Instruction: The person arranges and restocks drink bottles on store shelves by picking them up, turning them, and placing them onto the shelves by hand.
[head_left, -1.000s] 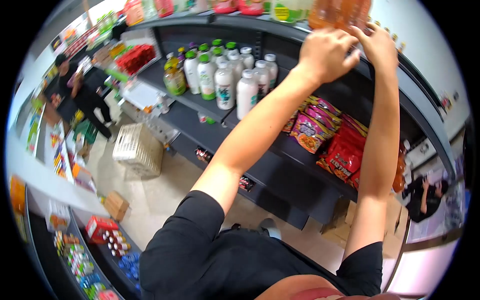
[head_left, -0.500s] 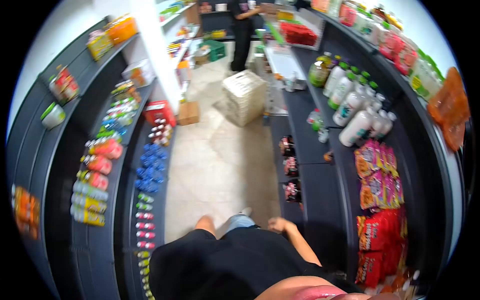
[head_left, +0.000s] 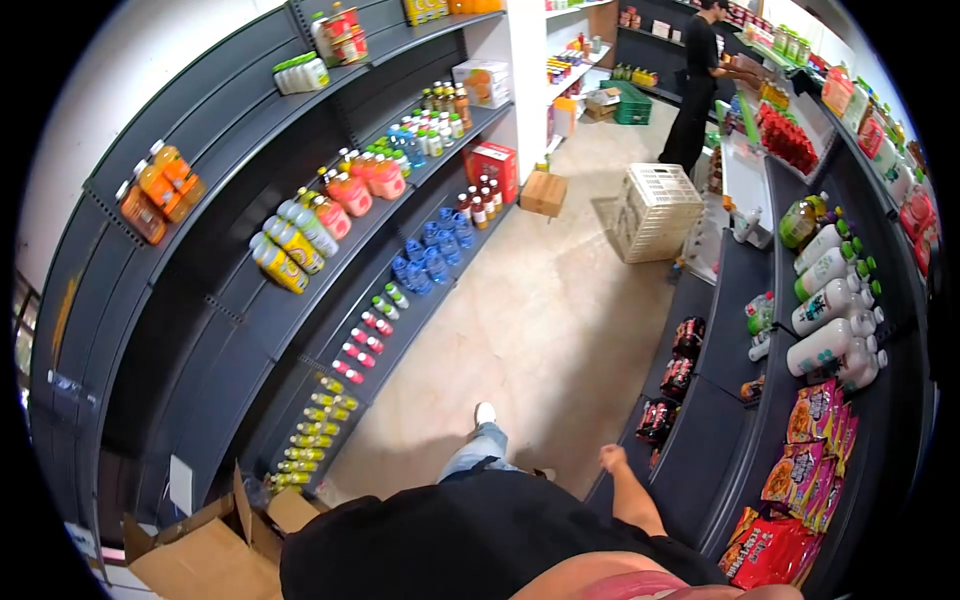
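My right hand (head_left: pixel 613 458) hangs beside my body at the right of the aisle, fingers curled in and nothing visible in them. Nearest to it are dark bottle packs (head_left: pixel 657 420) on the low right shelf, apart from the hand. My left hand is out of view. One of my feet, in a white shoe (head_left: pixel 485 412), is on the tiled floor. At my left stands an open cardboard box (head_left: pixel 205 555) with its flaps up.
Shelves with bottles (head_left: pixel 285 260) line the left; white jugs (head_left: pixel 830 305) and snack bags (head_left: pixel 800 470) fill the right shelf. Stacked white crates (head_left: pixel 655 215) and a small carton (head_left: pixel 543 193) stand on the floor ahead. A person in black (head_left: pixel 700 80) stands at the far shelf.
My view has turned left, so the aisle and shelves appear shifted right. More of the left shelves and the open cardboard box show now. My left forearm has gone out of view.
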